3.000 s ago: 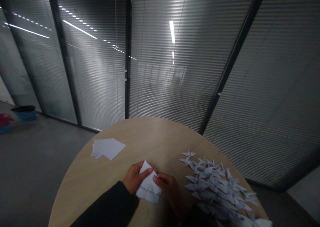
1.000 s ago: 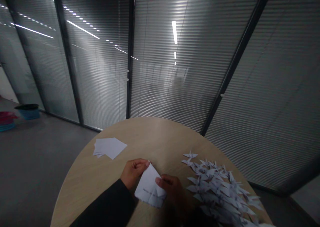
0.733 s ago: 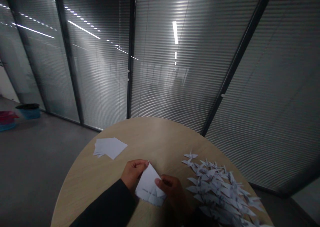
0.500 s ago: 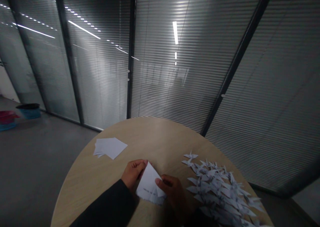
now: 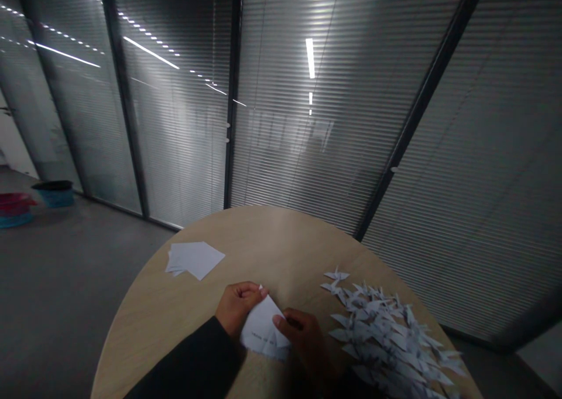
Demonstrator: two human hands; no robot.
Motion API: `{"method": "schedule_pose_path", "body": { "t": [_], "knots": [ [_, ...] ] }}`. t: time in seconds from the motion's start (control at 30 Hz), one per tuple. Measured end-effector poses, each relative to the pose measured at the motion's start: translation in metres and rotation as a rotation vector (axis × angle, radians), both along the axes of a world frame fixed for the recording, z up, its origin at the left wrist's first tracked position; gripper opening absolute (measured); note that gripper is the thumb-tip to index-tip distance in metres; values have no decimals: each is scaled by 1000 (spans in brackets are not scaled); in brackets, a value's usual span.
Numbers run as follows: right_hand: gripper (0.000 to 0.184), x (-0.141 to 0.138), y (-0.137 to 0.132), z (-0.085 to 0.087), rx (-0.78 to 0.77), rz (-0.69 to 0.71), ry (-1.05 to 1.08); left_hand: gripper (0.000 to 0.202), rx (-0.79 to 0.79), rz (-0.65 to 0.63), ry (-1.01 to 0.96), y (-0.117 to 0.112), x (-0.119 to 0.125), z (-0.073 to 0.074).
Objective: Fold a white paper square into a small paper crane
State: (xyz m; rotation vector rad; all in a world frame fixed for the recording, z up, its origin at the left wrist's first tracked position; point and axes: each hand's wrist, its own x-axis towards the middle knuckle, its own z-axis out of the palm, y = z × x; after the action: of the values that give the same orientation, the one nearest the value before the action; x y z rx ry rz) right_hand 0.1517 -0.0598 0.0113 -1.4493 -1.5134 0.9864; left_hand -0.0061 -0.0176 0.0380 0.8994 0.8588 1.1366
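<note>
Between my hands, above the near middle of the table, is a folded white sheet of paper (image 5: 262,324) with a line of dark print near its lower edge. My left hand (image 5: 239,306) pinches its top corner, thumb in front. On the paper's right edge, my right hand (image 5: 302,334) grips with the thumb over the front face; its other fingers are partly hidden in shadow. To the right lies a heap of folded white paper cranes (image 5: 386,334). A small stack of white paper sheets (image 5: 197,258) rests at the left.
A round wooden table (image 5: 272,229) carries everything. Behind it stands a glass partition with blinds (image 5: 298,170) and dark frames. On the floor at far left are a blue tub with a dark rim (image 5: 55,195) and a red and blue basin (image 5: 15,208).
My left thumb has moved slightly right and down over the paper's top corner. My right hand keeps its grip. The whole view has shifted a little.
</note>
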Motion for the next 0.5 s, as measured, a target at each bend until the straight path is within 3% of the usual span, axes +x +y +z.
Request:
{"method": "schedule_pose_path", "body": {
  "t": [0.5],
  "knots": [
    [41,-5,-3,5,9,56,44,41,-2,85,48,-3,-3,3]
  ]
}}
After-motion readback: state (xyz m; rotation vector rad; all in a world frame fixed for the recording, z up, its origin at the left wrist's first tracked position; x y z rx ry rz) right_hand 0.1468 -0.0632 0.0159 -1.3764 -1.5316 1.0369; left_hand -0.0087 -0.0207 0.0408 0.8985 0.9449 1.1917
